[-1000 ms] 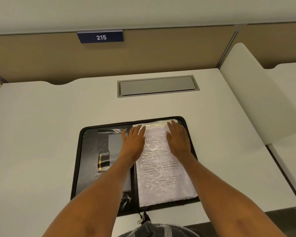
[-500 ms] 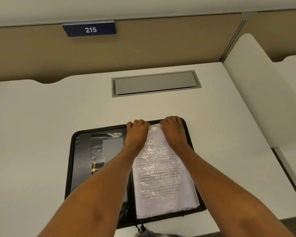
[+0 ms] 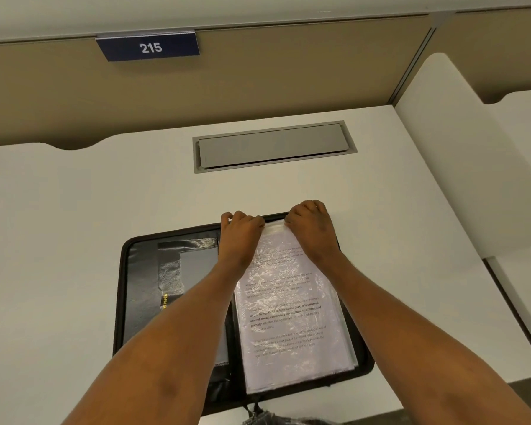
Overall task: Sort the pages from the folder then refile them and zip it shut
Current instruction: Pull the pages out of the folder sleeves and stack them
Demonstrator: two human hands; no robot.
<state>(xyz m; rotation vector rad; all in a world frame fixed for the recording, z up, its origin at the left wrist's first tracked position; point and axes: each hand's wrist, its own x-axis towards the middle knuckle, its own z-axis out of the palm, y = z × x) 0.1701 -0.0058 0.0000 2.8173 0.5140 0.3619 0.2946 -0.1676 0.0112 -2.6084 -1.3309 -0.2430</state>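
Observation:
A black zip folder (image 3: 126,302) lies open on the white desk. Its right half holds a stack of printed pages in crinkled clear plastic sleeves (image 3: 292,320). The left half shows a dark inner pocket with a clear flap (image 3: 178,265). My left hand (image 3: 241,233) and my right hand (image 3: 308,228) sit side by side at the stack's far edge, fingers curled over the top of the sleeves, gripping that edge. The zip pull (image 3: 252,409) hangs at the folder's near edge.
A grey cable hatch (image 3: 273,147) is set into the desk (image 3: 74,225) beyond the folder. A tan partition with a plate marked 215 (image 3: 149,47) stands behind. A white divider panel (image 3: 451,167) rises at the right. A dark item (image 3: 276,420) shows at the bottom edge.
Both hands slid from lying flat on the pages up to the stack's far edge, and their fingers curled over it. The view shifted slightly.

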